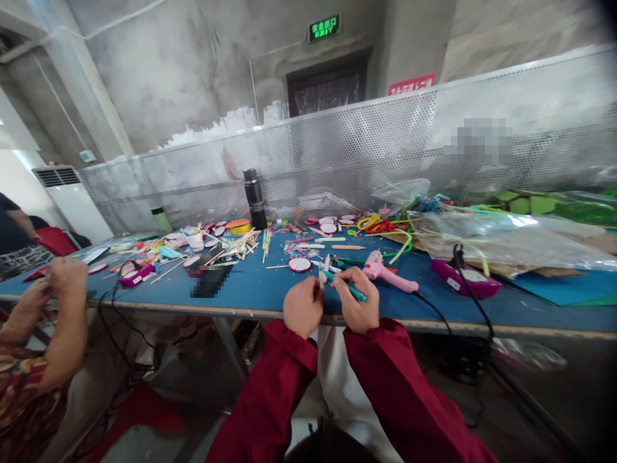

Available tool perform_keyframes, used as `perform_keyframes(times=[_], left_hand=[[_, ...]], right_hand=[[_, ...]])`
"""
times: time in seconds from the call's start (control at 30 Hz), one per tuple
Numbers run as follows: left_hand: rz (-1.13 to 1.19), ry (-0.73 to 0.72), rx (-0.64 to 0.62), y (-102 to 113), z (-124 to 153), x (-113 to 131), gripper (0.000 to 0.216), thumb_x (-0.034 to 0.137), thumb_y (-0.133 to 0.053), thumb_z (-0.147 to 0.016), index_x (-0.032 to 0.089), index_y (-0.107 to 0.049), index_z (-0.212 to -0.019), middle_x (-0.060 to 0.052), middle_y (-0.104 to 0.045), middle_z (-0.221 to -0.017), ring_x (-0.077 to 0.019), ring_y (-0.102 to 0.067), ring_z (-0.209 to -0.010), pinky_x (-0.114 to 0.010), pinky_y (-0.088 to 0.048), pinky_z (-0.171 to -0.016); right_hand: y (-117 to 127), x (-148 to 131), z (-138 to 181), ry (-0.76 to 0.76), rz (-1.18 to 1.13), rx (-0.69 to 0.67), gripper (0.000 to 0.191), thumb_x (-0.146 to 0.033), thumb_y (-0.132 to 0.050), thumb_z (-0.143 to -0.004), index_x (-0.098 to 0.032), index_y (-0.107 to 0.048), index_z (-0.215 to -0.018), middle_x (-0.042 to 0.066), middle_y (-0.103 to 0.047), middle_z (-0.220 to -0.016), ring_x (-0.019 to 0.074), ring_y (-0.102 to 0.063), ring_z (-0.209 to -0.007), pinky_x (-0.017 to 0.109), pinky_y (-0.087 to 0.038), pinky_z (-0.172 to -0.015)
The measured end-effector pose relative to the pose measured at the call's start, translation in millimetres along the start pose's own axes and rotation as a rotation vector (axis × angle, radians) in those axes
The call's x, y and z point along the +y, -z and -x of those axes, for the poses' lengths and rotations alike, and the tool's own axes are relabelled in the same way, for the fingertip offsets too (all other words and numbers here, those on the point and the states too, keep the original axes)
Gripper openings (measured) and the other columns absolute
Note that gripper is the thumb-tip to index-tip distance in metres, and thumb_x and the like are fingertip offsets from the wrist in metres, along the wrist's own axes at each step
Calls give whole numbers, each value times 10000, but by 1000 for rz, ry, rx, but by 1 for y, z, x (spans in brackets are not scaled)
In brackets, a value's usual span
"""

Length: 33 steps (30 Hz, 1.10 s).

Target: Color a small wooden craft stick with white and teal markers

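Observation:
Both my hands are held together at the near edge of a blue table (260,289), in dark red sleeves. My left hand (303,307) is closed in a pinch on a small white piece (322,278). My right hand (357,299) is closed around a teal stick (355,292), whose tip meets the white piece between the two hands. A pink glue gun (385,271) lies just right of my right hand. A round white and red disc (299,264) lies beyond my left hand.
Another person's hands (53,286) work at the left end. Craft sticks, discs and pipe cleaners litter the table. A black flask (254,198) stands at the back. Plastic bags (496,241) and a purple device (465,278) with a black cable lie right. A perforated metal screen (385,141) runs behind.

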<state>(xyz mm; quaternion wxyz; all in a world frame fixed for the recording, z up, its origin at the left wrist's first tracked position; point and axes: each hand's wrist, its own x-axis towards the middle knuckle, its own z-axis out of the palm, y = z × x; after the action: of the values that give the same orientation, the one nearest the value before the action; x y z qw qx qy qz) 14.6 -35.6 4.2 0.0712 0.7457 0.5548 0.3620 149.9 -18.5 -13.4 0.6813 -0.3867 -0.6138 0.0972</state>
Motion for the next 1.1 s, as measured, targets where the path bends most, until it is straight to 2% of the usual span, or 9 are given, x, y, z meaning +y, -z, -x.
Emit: perform_keyframes(times=[1.1], left_hand=[[-6,13,-1,1,0,2,156,278,-503,-973,225,-568,-841,-9,-700,-845,-173,-615,-821,-280,-359,-695]], right_hand=[[0,1,0,15,29,-22,171,-287,-569,-930,-231,-589,-770,-1,-632,-731,185,-597,-726,323,-465,-696]])
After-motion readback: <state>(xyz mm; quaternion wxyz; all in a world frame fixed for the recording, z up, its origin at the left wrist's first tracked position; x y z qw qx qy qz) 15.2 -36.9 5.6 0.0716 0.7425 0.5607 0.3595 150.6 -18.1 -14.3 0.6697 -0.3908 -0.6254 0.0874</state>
